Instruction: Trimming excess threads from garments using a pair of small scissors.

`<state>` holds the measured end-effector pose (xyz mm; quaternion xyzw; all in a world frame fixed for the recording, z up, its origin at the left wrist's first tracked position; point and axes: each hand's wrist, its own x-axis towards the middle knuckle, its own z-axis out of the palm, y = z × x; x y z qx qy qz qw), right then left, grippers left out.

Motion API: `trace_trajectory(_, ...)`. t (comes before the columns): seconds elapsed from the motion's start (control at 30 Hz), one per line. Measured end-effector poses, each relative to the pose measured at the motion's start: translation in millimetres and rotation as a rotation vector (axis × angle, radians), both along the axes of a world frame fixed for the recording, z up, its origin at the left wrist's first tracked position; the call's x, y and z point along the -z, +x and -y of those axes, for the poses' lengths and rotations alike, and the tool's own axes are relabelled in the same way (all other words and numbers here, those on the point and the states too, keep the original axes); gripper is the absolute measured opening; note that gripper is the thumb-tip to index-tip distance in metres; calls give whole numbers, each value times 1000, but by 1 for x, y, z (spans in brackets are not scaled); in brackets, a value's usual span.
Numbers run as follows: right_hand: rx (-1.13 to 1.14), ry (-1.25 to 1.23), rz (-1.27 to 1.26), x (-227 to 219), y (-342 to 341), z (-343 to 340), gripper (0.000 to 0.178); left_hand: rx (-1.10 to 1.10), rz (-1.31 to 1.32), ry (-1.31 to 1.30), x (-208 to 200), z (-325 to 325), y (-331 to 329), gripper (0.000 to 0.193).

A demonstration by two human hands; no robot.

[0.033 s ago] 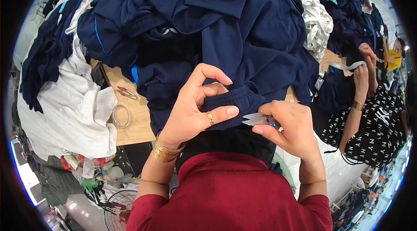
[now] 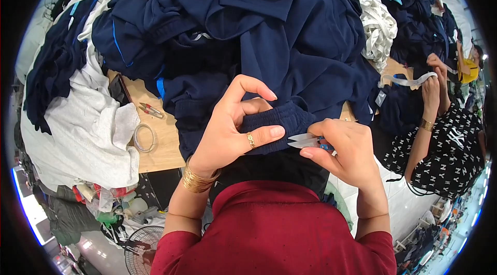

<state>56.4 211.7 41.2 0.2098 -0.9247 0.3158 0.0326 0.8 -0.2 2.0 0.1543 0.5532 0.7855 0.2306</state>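
Note:
My left hand point(image 2: 228, 125) grips the gathered elastic waistband point(image 2: 277, 117) of a navy garment, its thumb pressed along the near side and its index finger arched above. In my right hand point(image 2: 344, 151) is a pair of thread snips point(image 2: 305, 141) with blue on the handle. Their pale blades are spread and point left at the waistband's lower edge, close to my left thumb tip. The rest of the navy cloth point(image 2: 248, 16) lies heaped beyond my hands.
On the wooden table point(image 2: 155, 158) at left are red-handled snips point(image 2: 151, 110), a tape roll point(image 2: 145, 138) and light grey cloth point(image 2: 88, 125). A bundle of white elastic point(image 2: 377, 29) sits at the far right. Beyond it, a co-worker's hands point(image 2: 432, 86) hold a white band point(image 2: 409, 80).
The snips' blades stand slightly wider apart. My left hand keeps its hold on the waistband. At right, the co-worker's white band has shifted and changed its curve.

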Motion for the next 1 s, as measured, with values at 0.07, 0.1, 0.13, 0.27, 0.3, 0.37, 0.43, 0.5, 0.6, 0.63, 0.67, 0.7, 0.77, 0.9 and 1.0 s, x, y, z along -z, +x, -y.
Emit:
trace_trajectory(0.07, 1, 17, -20, -1, 0, 4, 28, -11, -57, -18, 4, 1, 0, 47)
trace_trajectory(0.1, 18, 18, -51, -1, 0, 5, 29, -10, -55, -19, 4, 1, 0, 47)
trace_trajectory(0.13, 35, 19, -83, -1, 0, 7, 30, -2, -49, -16, 4, 1, -1, 46)
trace_trajectory(0.27, 34, 24, -108, -2, -1, 8, 30, 31, -21, 11, 3, 2, -1, 45)
trace_trajectory(0.3, 25, 60, -108, -3, -1, 8, 28, 32, -20, 12, 3, 2, -1, 45)
trace_trajectory(0.37, 15, 96, -107, -3, -2, 7, 27, 15, 0, 53, 4, -1, -1, 44)
trace_trajectory(0.43, 2, 110, -116, -3, -1, 6, 26, 4, -26, 42, 4, -1, 0, 44)
trace_trajectory(0.5, 25, 104, -125, -2, -2, 6, 26, -6, -52, 32, 4, -1, 0, 43)
trace_trajectory(0.6, 72, 74, -122, 0, -3, 3, 25, 10, -36, 20, 2, 0, 0, 43)
trace_trajectory(0.63, 93, 48, -109, 0, -3, 2, 25, 10, -45, 17, 0, 0, 0, 43)
trace_trajectory(0.67, 92, 48, -108, -1, -4, 1, 25, 9, -54, 13, -1, 0, 0, 43)
trace_trajectory(0.7, 69, 29, -86, -1, -4, 1, 25, 9, -54, 12, 0, 1, 0, 43)
trace_trajectory(0.77, 45, 8, -64, -1, -5, 1, 25, 48, -10, 29, 3, 2, -1, 43)
trace_trajectory(0.9, -2, -49, -71, -1, -9, 0, 26, 48, -27, 43, 4, 3, -1, 44)
trace_trajectory(1.0, -44, -45, -65, -1, -10, 0, 25, 76, 9, 71, 3, 3, -2, 44)
